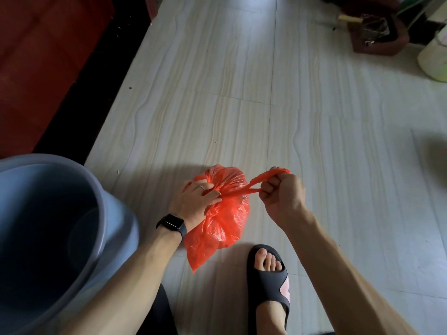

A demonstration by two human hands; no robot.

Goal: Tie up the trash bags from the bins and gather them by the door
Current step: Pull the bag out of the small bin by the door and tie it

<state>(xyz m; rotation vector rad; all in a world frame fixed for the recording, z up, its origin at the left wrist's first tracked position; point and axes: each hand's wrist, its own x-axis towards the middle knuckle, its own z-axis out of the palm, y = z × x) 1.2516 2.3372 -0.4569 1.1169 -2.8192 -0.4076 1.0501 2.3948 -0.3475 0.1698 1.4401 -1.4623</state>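
Our left hand (193,201) curls over the gathered neck of the red trash bag (225,223), gripping it, wrist bent downward. Our right hand (281,192), fisted, holds a twisted handle strip (256,178) taut — the bag sits on the floor (242,117) beside the blue bin (127,213).

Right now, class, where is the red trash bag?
The red trash bag is at lower centre of the head view, gripped by the left hand and right hand, just right of the blue bin and ahead of the black sandal.

tiled floor (242,93) | blue bin (118,226) left | red bag (225,223) centre | black slipper (268,282) | maroon box (377,48) far right
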